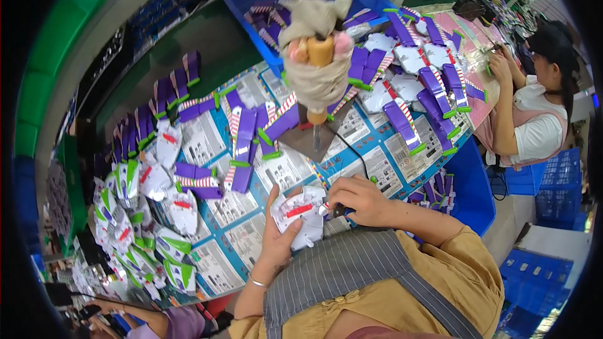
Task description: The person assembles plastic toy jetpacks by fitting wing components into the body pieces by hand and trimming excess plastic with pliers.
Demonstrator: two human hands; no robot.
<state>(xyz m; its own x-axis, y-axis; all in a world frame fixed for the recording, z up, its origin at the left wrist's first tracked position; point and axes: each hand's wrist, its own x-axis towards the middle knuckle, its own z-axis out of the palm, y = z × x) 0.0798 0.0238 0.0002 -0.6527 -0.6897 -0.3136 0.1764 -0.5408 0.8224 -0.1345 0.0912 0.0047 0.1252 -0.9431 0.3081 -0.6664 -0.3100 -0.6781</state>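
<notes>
Dark tool [340, 211]: hiding mostly from view
Right grip [361, 201]: curling closed around tool
Left grip [276, 233]: pinching white shell [309, 226]

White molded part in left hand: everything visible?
The white molded part looks like plastic: an irregular shell with a red strip across its face. The left hand holds it tilted near the striped apron, thumb over its front. The right hand, holding a dark object, is by its right edge; contact unclear.

white shell [308, 233] with red strip [299, 211] at lower centre, purple panels [396, 122] with green ends [418, 149] and red-and-white stripes [408, 118] at upper right, grey pinstriped apron [342, 263], mustard shirt [468, 267]
</notes>
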